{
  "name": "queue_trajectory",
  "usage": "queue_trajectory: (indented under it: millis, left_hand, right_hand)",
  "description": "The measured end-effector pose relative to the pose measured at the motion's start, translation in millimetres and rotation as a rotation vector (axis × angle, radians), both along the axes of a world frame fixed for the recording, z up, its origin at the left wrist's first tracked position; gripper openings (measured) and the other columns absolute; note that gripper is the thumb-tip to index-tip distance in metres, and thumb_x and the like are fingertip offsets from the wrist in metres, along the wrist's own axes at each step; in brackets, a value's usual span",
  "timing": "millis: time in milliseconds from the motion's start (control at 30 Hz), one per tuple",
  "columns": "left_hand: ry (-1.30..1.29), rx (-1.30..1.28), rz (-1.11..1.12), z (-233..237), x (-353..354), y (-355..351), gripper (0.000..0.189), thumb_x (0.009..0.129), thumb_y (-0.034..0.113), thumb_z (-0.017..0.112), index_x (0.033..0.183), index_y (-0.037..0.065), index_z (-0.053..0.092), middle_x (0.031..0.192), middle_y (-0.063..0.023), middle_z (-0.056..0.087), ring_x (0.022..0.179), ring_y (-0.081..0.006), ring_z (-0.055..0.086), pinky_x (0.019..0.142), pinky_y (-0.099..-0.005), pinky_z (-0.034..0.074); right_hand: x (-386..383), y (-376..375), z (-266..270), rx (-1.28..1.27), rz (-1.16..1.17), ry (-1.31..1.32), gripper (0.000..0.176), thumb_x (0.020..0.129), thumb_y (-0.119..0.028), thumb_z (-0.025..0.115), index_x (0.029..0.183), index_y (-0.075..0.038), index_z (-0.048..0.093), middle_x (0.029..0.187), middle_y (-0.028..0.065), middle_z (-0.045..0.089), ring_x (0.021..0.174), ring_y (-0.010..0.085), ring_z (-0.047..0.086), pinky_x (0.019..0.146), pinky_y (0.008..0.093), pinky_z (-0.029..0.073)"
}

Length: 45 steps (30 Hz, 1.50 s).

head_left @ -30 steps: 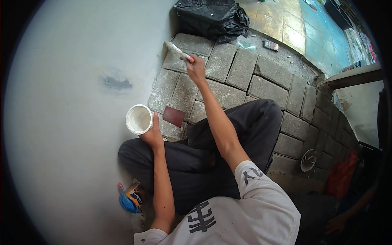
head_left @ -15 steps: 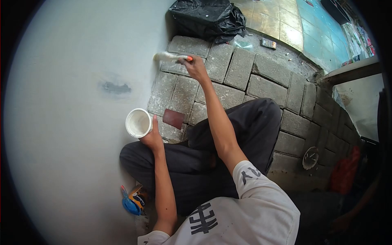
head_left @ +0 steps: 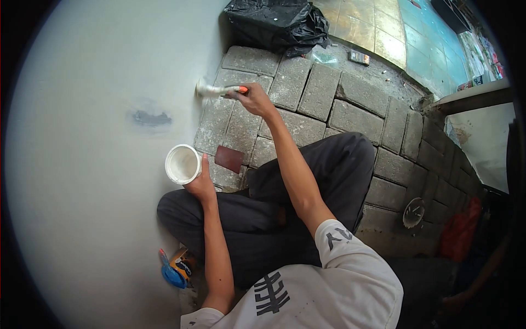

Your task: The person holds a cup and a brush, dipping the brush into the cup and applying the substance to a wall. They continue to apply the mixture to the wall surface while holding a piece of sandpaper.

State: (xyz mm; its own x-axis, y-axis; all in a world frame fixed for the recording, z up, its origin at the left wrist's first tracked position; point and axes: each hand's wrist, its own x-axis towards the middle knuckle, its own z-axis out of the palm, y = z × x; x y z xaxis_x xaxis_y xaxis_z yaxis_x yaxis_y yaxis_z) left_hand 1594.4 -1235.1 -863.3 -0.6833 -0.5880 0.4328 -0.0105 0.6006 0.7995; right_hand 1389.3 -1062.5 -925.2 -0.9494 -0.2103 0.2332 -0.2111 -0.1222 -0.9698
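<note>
My left hand (head_left: 202, 185) is wrapped round a white plastic cup (head_left: 183, 164) above my knee, its open top facing me. A whitish coating lines the inside. My right hand (head_left: 253, 99) grips a paintbrush (head_left: 220, 90) with an orange-tipped handle. The bristle end is at the pale wall (head_left: 98, 181), near its foot, and looks blurred. On the wall, between brush and cup, is a grey smudged patch (head_left: 150, 118). A dark red square piece (head_left: 229, 158), perhaps sandpaper, lies on the paving beside the cup.
A black plastic-covered bundle (head_left: 274, 24) stands against the wall ahead. Grey paving blocks (head_left: 359, 120) cover the ground. A round dish (head_left: 413, 213) lies to the right, near a red bag (head_left: 460, 230). By my left knee are a blue item (head_left: 173, 276) and a yellow-black pack (head_left: 181, 263).
My right hand has moved the brush down along the wall's foot, toward me and slightly left. My left hand still holds the cup in nearly the same place.
</note>
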Motion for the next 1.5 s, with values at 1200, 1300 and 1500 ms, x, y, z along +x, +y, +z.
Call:
queue_trajectory:
  millis: [1200,1300,1500]
  left_hand:
    - [-0.004,0.008,0.004,0,1,0,0.050,0.080,0.010,0.087,0.121,-0.006,0.062,0.117,-0.0149,0.069,0.103,-0.0239,0.066,0.096,-0.0381,0.050]
    - [0.013,-0.011,0.009,0,2,0,0.050,0.081,0.009,0.087,0.121,-0.006,0.062,0.117,-0.0148,0.069,0.103,-0.0239,0.066,0.095,-0.0381,0.050]
    - [-0.034,0.028,-0.009,2,1,1,0.053,0.080,0.009,0.087,0.123,-0.006,0.061,0.119,-0.0150,0.068,0.106,-0.0246,0.065,0.097,-0.0389,0.050]
  right_hand:
    - [-16,-22,-26,0.047,-0.515,0.126,0.024,0.095,-0.014,0.070,0.118,-0.004,0.073,0.086,0.0120,0.075,0.070,0.0102,0.059,0.066,0.0295,0.048]
    - [-14,-21,-25,-0.050,-0.519,-0.050,0.027,0.092,-0.011,0.072,0.120,-0.009,0.073,0.081,0.0120,0.071,0.065,0.0106,0.054,0.062,0.0304,0.046]
    - [14,-18,-13,0.070,-0.151,-0.022,0.023,0.093,-0.014,0.071,0.114,-0.007,0.075,0.085,0.0123,0.074,0.067,0.0125,0.057,0.064,0.0315,0.047]
